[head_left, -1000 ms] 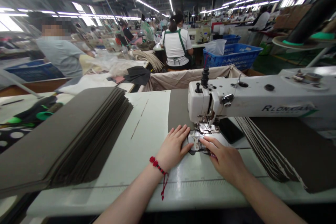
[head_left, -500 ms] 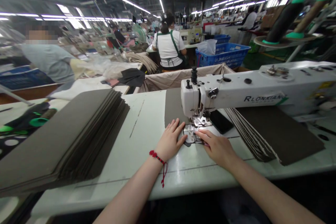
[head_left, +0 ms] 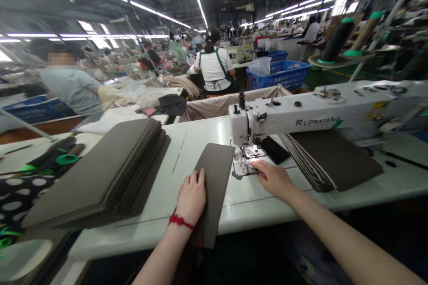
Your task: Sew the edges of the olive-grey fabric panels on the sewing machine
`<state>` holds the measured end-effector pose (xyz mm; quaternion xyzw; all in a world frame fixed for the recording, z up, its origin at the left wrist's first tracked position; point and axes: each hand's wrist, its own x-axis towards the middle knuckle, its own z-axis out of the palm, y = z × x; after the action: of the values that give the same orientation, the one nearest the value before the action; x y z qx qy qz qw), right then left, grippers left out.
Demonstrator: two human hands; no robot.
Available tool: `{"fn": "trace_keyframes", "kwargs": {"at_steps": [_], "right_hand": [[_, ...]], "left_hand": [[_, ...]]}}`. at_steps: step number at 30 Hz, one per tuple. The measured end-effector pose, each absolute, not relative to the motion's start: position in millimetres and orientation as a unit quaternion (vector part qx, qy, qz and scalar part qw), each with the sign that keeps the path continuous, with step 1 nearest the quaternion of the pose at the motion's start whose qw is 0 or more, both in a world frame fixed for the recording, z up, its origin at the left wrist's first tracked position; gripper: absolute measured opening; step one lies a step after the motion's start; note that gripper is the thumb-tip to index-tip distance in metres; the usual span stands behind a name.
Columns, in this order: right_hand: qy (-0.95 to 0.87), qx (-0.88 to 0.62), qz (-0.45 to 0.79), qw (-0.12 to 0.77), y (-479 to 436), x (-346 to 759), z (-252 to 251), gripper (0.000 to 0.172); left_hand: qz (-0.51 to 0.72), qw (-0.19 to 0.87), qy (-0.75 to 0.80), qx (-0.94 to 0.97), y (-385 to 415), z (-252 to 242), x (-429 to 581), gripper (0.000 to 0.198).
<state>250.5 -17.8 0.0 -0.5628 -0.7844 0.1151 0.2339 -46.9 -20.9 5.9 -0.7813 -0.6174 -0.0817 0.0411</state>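
Observation:
My left hand (head_left: 191, 193), with a red and black cord bracelet at the wrist, lies flat on a dark grey panel (head_left: 217, 164) with rounded corners. The panel lies left of the sewing machine's needle area, its near end reaching past the table's front edge. My right hand (head_left: 274, 179) is closed beside the needle plate (head_left: 245, 168), fingertips pinched together. A small pinkish thing shows under its fingers, too hidden to name. The white sewing machine (head_left: 281, 109) stands over the plate, its presser foot (head_left: 251, 151) just beyond my right fingertips.
A tall stack of grey panels (head_left: 100, 164) stands at left, and more folded panels (head_left: 334, 156) lie at right under the machine arm. A black phone (head_left: 274, 150) lies behind my right hand. Thread cones (head_left: 337, 40) stand at right. Co-workers sit beyond a cloth-lined bin (head_left: 214, 107).
The grey panel has come out from beside the presser foot, toward me and left, with my left hand on it. My right hand stays by the needle plate. The view has shifted slightly.

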Motion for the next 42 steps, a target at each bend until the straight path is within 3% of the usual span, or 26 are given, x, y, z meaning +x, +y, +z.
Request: {"fn": "trace_keyframes", "kwargs": {"at_steps": [6,14,16,21,24,29,42], "right_hand": [[-0.738,-0.594,0.159,0.279,-43,267,8,0.023],[-0.639,-0.655,0.282,0.288,-137,276,3,0.028],[-0.632,-0.663,0.29,0.276,-157,278,-1,0.025],[-0.635,-0.673,0.284,0.252,-181,278,-13,0.017],[-0.642,-0.681,0.264,0.233,-181,272,-15,0.015],[-0.66,-0.676,0.246,0.218,-177,263,-15,0.014],[-0.654,-0.67,0.249,0.249,-172,260,-18,0.017]], "left_hand": [[-0.07,-0.042,-0.545,-0.834,-68,5,-96,0.066],[-0.084,-0.141,-0.427,-0.889,-45,6,-58,0.067],[-0.087,-0.136,-0.412,-0.897,-38,11,-46,0.063],[-0.141,-0.118,-0.418,-0.89,-61,26,8,0.03],[-0.16,-0.121,-0.408,-0.891,-90,23,52,0.034],[-0.163,-0.1,-0.414,-0.89,-112,8,91,0.008],[-0.19,-0.146,-0.443,-0.864,-108,7,94,0.007]]}}
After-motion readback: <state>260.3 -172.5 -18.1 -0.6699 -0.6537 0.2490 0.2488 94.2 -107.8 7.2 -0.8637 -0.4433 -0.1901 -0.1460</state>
